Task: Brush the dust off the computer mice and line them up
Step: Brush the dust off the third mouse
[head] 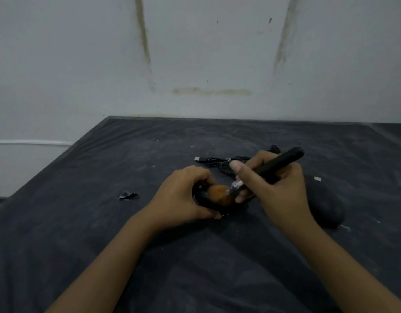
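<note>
So the left hand (181, 197) is curled round a black mouse (208, 205) in the middle of the dark-covered table (104, 222). The fingers wrap the far side and the thumb sits on the near side, and my guess is that's to pin it down so it doesn't skid under the brush.

The right hand (278, 190) has a brush (276, 164) in a pen-style grip, with fingers and thumb pinched low on the black handle near the metal collar. That probably gives finer control. The orange bristles (220, 195) are right on top of the mouse.

The brush's long axis runs from far right down to near left, with the bristles on the left end pointing down at the mouse. The mouse itself looks to lie roughly left-to-right, but the hands cover most of it, so I can't tell which end is the front.

A second mouse (326, 206) sits on the table just right of the right wrist. Its long axis is angled from far-left to near-right. It's not in any row, so I'd say the lining up hasn't started.

A bundled cable (220, 162) with a USB plug (197, 159) lies just beyond the hands. I can't see which mouse it belongs to.
</note>
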